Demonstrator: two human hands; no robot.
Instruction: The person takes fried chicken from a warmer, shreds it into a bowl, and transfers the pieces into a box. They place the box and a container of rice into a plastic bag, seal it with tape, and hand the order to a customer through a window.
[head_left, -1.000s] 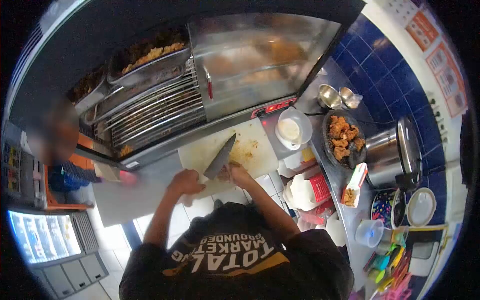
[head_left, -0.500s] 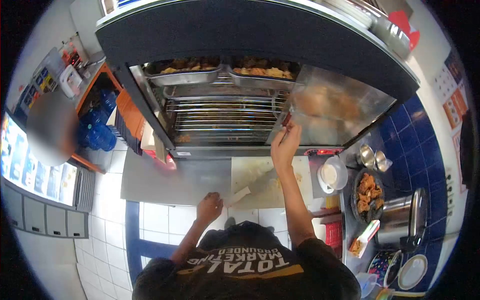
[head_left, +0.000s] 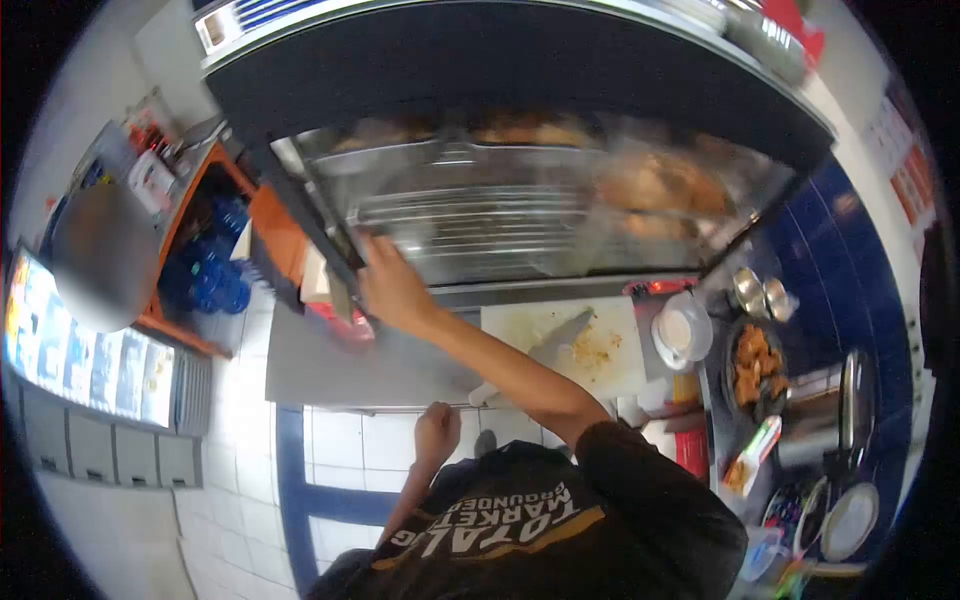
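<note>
My right hand (head_left: 393,290) reaches across to the left end of a heated food cabinet (head_left: 540,75), its fingers closed at the edge of the sliding glass door (head_left: 560,240). Motion smears the fingertips. Low in front of the steel counter (head_left: 380,380), my left hand (head_left: 437,433) is curled into a loose fist and holds nothing I can see. Beneath my right forearm, a wide-bladed knife (head_left: 572,330) with a pale handle lies on the white cutting board (head_left: 620,370). Behind the glass are wire racks (head_left: 490,215) and blurred trays of food (head_left: 530,130).
On the right are a clear plastic tub (head_left: 685,328), a dark pan of fried pieces (head_left: 755,365), metal cups (head_left: 750,290) and a large steel pot (head_left: 810,420). Blue water bottles (head_left: 215,280) sit on an orange shelf at left, near a person with a blurred head.
My right hand has swept left from mid-cabinet to its left end, and the glass door has slid with it across the opening. My left hand stays low by the counter. The view has shifted slightly.
</note>
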